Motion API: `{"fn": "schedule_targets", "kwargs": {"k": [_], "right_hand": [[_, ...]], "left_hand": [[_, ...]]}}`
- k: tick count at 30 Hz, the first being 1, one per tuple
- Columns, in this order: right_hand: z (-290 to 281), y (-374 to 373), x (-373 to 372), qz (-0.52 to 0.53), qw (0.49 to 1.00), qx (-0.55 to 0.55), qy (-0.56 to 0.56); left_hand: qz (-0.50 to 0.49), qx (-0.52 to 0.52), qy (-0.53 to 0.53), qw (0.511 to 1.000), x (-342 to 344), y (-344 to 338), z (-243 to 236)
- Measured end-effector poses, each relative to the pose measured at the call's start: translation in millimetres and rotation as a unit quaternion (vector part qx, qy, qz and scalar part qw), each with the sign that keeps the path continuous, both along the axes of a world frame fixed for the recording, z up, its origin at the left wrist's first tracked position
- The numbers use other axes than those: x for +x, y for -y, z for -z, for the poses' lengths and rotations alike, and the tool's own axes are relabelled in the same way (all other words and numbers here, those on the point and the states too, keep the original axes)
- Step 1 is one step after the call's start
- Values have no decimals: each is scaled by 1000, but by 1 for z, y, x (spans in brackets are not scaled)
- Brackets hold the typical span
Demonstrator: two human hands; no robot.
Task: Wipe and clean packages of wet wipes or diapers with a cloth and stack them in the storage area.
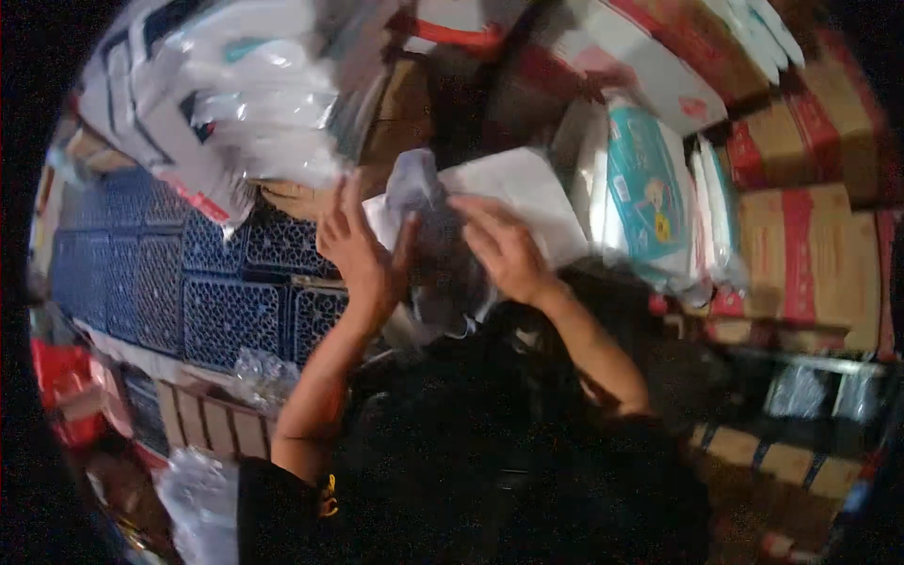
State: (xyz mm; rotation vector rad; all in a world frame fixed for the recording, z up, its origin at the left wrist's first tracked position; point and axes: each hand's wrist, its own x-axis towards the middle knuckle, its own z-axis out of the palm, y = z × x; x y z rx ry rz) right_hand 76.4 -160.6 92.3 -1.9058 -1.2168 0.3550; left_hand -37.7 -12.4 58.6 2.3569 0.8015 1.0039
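A greyish soft-looking piece (414,184), perhaps cloth, stands between my two hands, blurred so that its exact kind does not show. At its left side is my left hand (363,250), fingers stretched upward and apart, the thumb close to the grey piece. My right hand (508,250) reaches in from the other side, fingers extended and their tips at or near its edge. Behind the right hand lies a white flat sheet or packet (537,193). Whether either hand presses on the grey piece is hard to tell.
Dark blue perforated crates (231,315) spread across the left. Clear-wrapped white packages (273,104) are piled at the far left. Right of my hands stands a teal and white plastic pack (650,193), with cardboard cartons (791,245) stacked beyond it. Crumpled clear plastic (264,372) lies near my left forearm.
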Motion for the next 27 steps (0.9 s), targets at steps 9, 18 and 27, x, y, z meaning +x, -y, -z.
{"fn": "schedule_targets", "kwargs": {"k": [9,18,27], "right_hand": [[51,64,86,335,899,-265,96],[72,72,90,343,913,-187,117],[62,44,77,360,891,-214,175]], "left_hand": [[379,147,-226,885,18,79,5],[376,177,-128,901,132,63,21],[446,264,-215,828,216,-20,89]]}}
